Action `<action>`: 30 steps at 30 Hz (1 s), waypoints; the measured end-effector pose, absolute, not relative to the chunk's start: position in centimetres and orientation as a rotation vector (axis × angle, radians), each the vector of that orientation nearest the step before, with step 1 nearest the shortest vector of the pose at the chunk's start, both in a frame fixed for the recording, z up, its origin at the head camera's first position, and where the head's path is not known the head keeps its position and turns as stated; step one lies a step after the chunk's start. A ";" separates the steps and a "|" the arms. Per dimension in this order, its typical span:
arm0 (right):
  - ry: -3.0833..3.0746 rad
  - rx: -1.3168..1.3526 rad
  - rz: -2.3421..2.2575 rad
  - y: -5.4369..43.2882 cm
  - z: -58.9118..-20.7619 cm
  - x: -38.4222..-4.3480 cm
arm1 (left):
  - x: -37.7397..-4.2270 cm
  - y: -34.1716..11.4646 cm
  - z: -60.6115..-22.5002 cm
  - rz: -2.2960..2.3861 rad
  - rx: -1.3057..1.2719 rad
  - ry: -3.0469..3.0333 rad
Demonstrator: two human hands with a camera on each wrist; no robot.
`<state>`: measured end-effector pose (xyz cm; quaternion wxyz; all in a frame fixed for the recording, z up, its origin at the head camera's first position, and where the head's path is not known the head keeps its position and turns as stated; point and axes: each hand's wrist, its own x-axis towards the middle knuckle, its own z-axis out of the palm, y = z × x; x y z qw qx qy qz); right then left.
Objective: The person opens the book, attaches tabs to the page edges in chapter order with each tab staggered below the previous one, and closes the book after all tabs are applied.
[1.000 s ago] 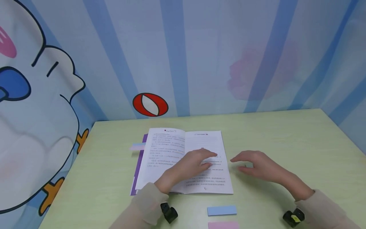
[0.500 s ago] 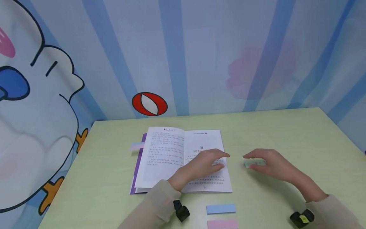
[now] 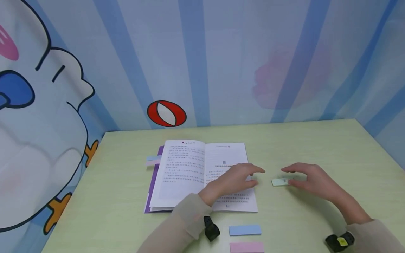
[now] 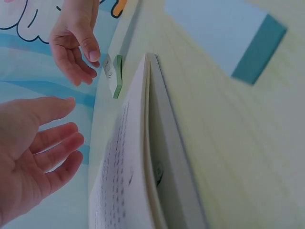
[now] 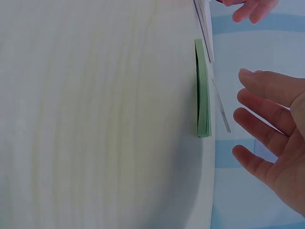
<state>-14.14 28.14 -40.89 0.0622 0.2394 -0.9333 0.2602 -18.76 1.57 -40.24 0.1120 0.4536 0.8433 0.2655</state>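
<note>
An open book (image 3: 177, 175) with printed pages lies on the table. My left hand (image 3: 232, 181) hovers over its right page, fingers relaxed and holding nothing. To the right of the book is a small pad of pale green sticky notes (image 3: 278, 182). My right hand (image 3: 316, 181) is just above and beside that pad, partly covering its right end in the head view. In the right wrist view, the fingers of my right hand (image 5: 274, 129) are loosely spread, apart from the green pad (image 5: 202, 90). A thin pale strip (image 5: 221, 107) shows beside the pad.
Below the book lie a blue sticky-note pad (image 3: 245, 230) and a pink one (image 3: 246, 247). Blue and pink tabs (image 3: 153, 160) stick out from the book's left side, past its purple cover (image 3: 152, 191). A striped backdrop (image 3: 221, 70) stands behind the table.
Both hands have moved to the right, the left one across the book's right page. The green pad, hidden at first, now shows beside my right hand.
</note>
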 end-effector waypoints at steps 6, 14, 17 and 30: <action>-2.872 0.662 0.801 28.7 -41.0 -14.3 | -19.5 2.9 -39.9 0.705 1.314 2.474; -2.899 0.649 0.840 29.1 -41.1 -14.5 | -19.9 4.5 -40.1 0.659 1.307 2.473; -2.901 0.649 0.836 29.2 -41.3 -14.6 | -19.9 5.0 -40.3 0.643 1.311 2.480; -2.949 0.674 0.857 29.5 -41.4 -14.7 | -19.9 7.0 -41.6 0.506 1.292 2.530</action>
